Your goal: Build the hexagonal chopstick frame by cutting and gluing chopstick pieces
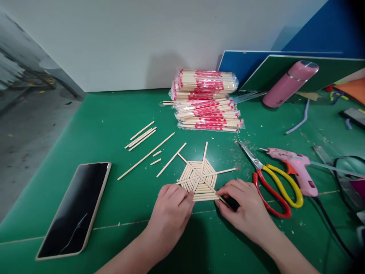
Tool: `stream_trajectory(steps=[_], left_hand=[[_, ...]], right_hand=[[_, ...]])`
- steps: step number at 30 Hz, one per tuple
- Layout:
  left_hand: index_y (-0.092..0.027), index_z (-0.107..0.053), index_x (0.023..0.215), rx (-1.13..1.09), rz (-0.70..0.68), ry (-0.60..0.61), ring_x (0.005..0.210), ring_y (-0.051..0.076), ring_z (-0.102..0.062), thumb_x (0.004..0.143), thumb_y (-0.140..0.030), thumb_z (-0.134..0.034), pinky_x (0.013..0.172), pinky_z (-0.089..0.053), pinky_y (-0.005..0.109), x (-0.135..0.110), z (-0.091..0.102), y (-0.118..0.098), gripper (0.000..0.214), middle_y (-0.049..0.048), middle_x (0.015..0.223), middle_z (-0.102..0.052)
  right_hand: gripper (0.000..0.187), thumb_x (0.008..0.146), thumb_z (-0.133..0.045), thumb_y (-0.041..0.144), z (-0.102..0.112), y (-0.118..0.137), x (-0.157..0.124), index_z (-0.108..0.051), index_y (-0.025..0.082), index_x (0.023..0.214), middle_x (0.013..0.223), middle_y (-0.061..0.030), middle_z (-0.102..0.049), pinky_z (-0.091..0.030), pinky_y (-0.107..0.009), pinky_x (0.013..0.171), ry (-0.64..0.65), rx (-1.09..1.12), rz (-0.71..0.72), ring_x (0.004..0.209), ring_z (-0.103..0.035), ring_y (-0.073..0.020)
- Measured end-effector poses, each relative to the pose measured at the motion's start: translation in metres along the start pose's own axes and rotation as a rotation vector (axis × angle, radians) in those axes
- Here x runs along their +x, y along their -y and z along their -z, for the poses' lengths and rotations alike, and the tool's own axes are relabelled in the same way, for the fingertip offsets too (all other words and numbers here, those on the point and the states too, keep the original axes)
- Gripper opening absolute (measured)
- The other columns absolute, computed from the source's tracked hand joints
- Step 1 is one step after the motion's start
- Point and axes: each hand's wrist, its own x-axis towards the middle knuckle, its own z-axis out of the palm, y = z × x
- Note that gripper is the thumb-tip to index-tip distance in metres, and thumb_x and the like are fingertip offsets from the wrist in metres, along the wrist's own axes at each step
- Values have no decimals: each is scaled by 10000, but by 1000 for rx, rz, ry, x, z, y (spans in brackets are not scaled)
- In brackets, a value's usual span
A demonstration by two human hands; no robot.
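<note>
A web-shaped piece made of wooden sticks [199, 177] lies flat on the green table, with crossed spokes and rows of short sticks between them. My left hand [172, 207] is closed at its lower left edge, fingertips hidden behind the knuckles. On the lower right, my right hand [245, 209] pinches the piece at the end of a long spoke between thumb and fingers. A dark patch shows between those fingers; I cannot tell what it is. Short sticks lie side by side along the lower edge, between both hands. One loose stick [171, 160] touches or nearly touches the upper left spoke.
Scissors [258, 163] and a pink glue gun [296, 163] with a cord lie to the right. Several loose sticks [142, 139] and a phone [75, 209] are left. Wrapped chopstick bundles [205, 101] and a pink flask [291, 83] stand behind, near leaning boards [256, 72].
</note>
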Motion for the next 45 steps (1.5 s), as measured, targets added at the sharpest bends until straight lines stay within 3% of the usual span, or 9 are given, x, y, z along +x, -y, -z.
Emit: stream_trajectory(steps=[11, 23, 29, 32, 35, 39, 45], left_hand=[[-142, -562, 898, 31, -18, 20, 696, 166, -439, 818, -134, -413, 658, -381, 346, -1, -3, 2, 170, 38, 726, -543], [-142, -586, 893, 86, -31, -101, 701, 171, -498, 812, -227, -448, 686, -398, 348, 0, 3, -3, 181, 44, 725, -596], [-142, -593, 833, 251, 113, -196, 722, 175, -513, 829, -236, -413, 671, -373, 324, 11, 21, 20, 203, 52, 732, -599], [-130, -592, 841, 345, 188, -168, 762, 220, -507, 806, -271, -430, 649, -356, 340, 27, 27, 36, 218, 91, 787, -589], [-132, -596, 705, 410, 209, -114, 739, 242, -501, 781, -263, -440, 610, -331, 338, 44, 28, 43, 217, 102, 733, -572], [-147, -563, 565, 445, 208, -69, 680, 226, -507, 770, -183, -409, 581, -304, 325, 58, 26, 43, 260, 90, 629, -541], [-149, -533, 557, 421, 278, -95, 592, 184, -500, 732, -161, -413, 546, -314, 301, 60, 25, 51, 212, 64, 599, -517]], right_hand=[[30, 705, -564, 231, 0, 1, 0, -586, 225, 724, 679, 6, -587, -277, -288, 613, -21, -9, 21, 682, -508, -161], [57, 680, -575, 209, -2, 2, -3, -579, 227, 735, 653, 23, -570, -302, -298, 633, -69, 43, 20, 654, -505, -154], [163, 694, -564, 255, -1, -5, -7, -545, 206, 848, 660, 12, -562, -381, -303, 639, -182, 148, 4, 631, -525, -149], [136, 741, -518, 256, 0, -11, -10, -528, 194, 862, 650, 5, -541, -411, -297, 634, -284, 194, -22, 617, -518, -143], [118, 761, -500, 245, 0, -14, -12, -525, 195, 864, 646, 7, -528, -424, -283, 620, -344, 229, -26, 602, -508, -133], [116, 759, -508, 236, -1, -13, -13, -535, 195, 864, 641, 10, -520, -435, -270, 607, -346, 263, -10, 592, -505, -126], [111, 755, -507, 223, -4, -11, -12, -542, 193, 856, 644, 5, -524, -443, -263, 585, -307, 282, 17, 589, -511, -127]])
